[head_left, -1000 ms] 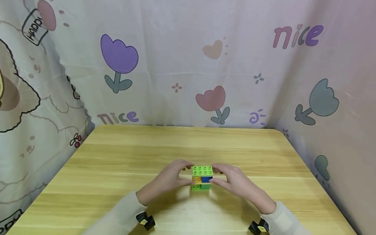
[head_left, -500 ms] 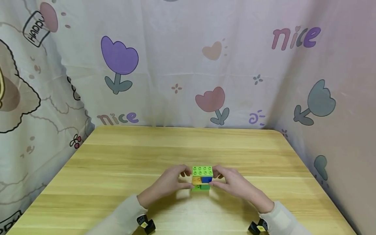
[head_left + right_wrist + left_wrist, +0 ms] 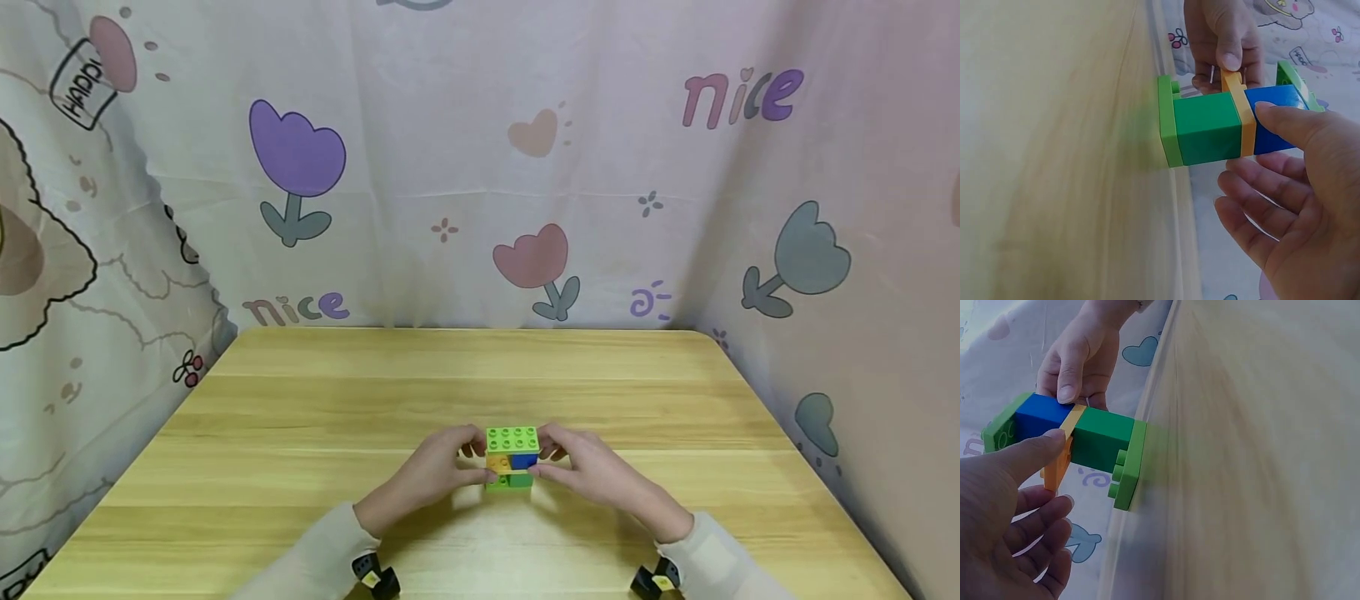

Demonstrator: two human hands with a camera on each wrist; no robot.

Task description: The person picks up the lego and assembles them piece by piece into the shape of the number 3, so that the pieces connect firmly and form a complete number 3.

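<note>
A small stack of toy building bricks (image 3: 522, 461) stands on the table between the two hands. Its top (image 3: 512, 439) and bottom (image 3: 1170, 125) are thin lime-green plates with studs. Between them come a green brick (image 3: 1209, 128), an orange plate (image 3: 1059, 464) and a blue brick (image 3: 1042, 414). From the left, the left hand (image 3: 442, 467) pinches the orange plate's overhanging end, thumb on its front edge. On the other side, the right hand (image 3: 592, 469) holds the stack with its thumb on the blue brick; its fingertips are partly hidden behind.
The wooden table (image 3: 360, 400) has its far edge against a printed curtain (image 3: 420, 167), which also hangs at both sides. A small black camera is worn at each wrist, below the pale sleeves (image 3: 318, 550).
The left hand has come down slightly, from beside the top plate to the orange one. The right thumb has slid a little lower. The stack stays in place while the head view shifts slightly.
</note>
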